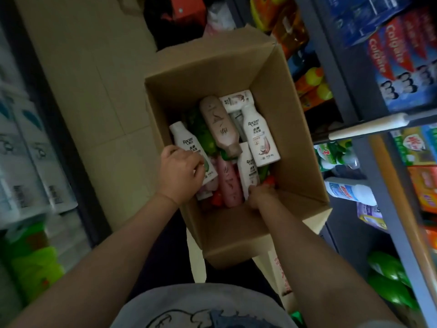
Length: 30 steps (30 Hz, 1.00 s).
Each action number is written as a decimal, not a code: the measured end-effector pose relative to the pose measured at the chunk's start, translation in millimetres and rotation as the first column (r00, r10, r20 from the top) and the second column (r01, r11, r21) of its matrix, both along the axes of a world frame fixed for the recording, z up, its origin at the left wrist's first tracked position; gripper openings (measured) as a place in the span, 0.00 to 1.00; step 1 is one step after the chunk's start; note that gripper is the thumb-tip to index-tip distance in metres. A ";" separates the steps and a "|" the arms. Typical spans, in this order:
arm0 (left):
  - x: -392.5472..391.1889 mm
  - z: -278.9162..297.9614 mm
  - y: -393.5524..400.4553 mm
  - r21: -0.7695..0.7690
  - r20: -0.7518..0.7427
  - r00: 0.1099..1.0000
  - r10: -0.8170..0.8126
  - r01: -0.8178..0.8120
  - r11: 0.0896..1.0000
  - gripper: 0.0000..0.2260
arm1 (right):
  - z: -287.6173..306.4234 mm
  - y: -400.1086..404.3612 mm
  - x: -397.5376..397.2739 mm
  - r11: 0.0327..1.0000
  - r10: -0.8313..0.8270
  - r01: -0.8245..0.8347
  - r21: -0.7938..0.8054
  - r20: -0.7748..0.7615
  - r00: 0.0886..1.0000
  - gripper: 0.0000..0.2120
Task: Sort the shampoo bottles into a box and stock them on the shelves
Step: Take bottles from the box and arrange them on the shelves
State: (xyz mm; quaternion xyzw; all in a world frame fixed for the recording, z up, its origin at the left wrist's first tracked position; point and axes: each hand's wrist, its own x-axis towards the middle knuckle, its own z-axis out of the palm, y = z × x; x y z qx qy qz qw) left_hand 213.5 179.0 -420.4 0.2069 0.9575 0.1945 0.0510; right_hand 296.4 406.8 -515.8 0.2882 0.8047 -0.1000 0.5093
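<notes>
left hand (182, 172) fingers curl round a white rpclen bottle (189, 150); right hand (259, 195) grips another white bottle (248, 171), both inside the cardboard box (295, 138) of mixed shampoo. likely sorting; next, lift one toward the shelves (369, 129).

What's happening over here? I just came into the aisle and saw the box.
A person is reaching both hands into an open cardboard box on the floor between store shelves. The left hand grips a white shampoo bottle at the box's left side; the right hand holds another white bottle near the front. Pink, tan and green bottles lie jumbled inside.
</notes>
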 end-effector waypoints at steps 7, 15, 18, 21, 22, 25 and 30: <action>-0.3 -2.0 -2.0 0.008 -0.035 0.999 -0.008 0.008 1.000 0.07 | 25.8 11.4 -16.2 0.996 -0.036 0.046 0.073 -0.132 0.991 0.17; -2.6 10.8 14.1 -0.231 0.153 0.985 -0.085 0.119 0.966 0.14 | 126.0 21.3 -31.7 0.675 -0.694 0.547 -0.496 -0.173 0.699 0.07; 0.8 29.8 42.7 0.048 0.396 0.876 -0.274 0.278 0.959 0.35 | 171.1 19.3 -37.8 0.487 -0.743 0.514 -0.706 -0.025 0.669 0.10; 0.5 65.6 73.9 0.330 0.442 0.855 -0.272 0.127 0.935 0.29 | 213.6 26.8 -33.8 0.200 -0.818 0.452 -0.869 0.107 0.566 0.19; -1.5 80.0 81.0 0.443 0.488 0.836 -0.251 0.010 0.897 0.24 | 228.2 33.0 -30.9 0.110 -0.849 0.409 -0.906 0.128 0.513 0.26; -2.3 141.0 104.9 0.697 0.612 0.725 -0.316 -0.305 0.648 0.18 | 275.2 54.9 -20.3 0.105 -0.926 0.257 -0.961 0.000 0.377 0.33; 5.1 247.6 167.3 0.866 0.475 0.757 -0.448 -0.310 0.393 0.15 | 361.4 76.4 9.6 0.513 -0.822 0.042 -0.857 -0.476 0.313 0.16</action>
